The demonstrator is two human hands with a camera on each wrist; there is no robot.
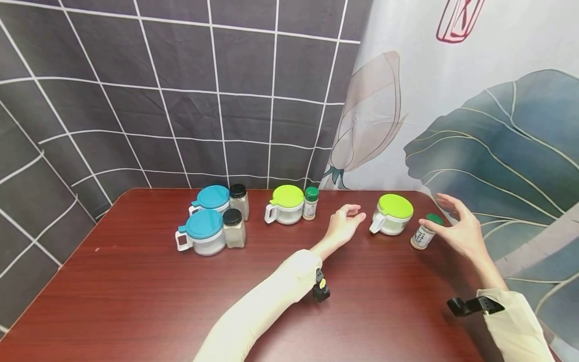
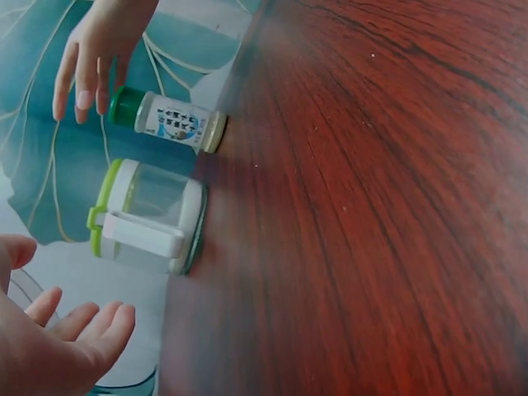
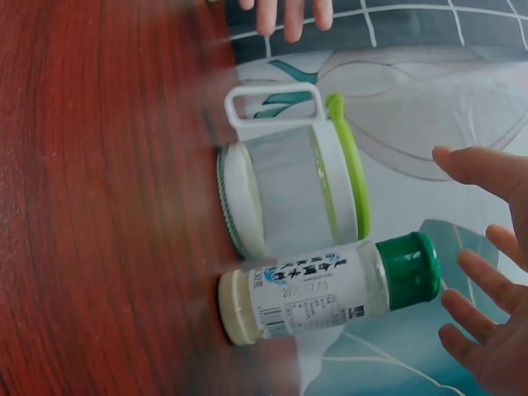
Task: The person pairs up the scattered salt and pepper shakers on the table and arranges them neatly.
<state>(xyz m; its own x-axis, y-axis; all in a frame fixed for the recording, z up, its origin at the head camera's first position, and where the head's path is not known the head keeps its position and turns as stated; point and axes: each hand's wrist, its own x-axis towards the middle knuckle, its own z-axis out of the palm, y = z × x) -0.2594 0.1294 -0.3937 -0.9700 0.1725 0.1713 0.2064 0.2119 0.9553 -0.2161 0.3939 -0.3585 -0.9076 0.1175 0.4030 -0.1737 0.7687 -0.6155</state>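
My right hand (image 1: 463, 234) is spread beside a spice shaker (image 1: 422, 237) with a green cap. In the right wrist view, the fingers (image 3: 487, 285) lie just past the cap, with a gap between thumb and fingers. The shaker (image 3: 313, 289) stands upright, its label and pale contents showing. Next to it stands a clear jar (image 1: 392, 216) with a lime-green lid and white handle. My left hand (image 1: 342, 226) hovers left of this jar, fingers loosely bent and apart from the handle (image 2: 144, 233), holding nothing.
Another lime-lidded jar (image 1: 288, 205) and green-capped shaker (image 1: 310, 203) stand side by side near the table's back edge. Further left are two blue-lidded jars (image 1: 205, 231) and two black-capped square bottles (image 1: 234, 229). Behind the wooden table (image 1: 135, 281) hang a grid-patterned cloth and a leaf-printed cloth.
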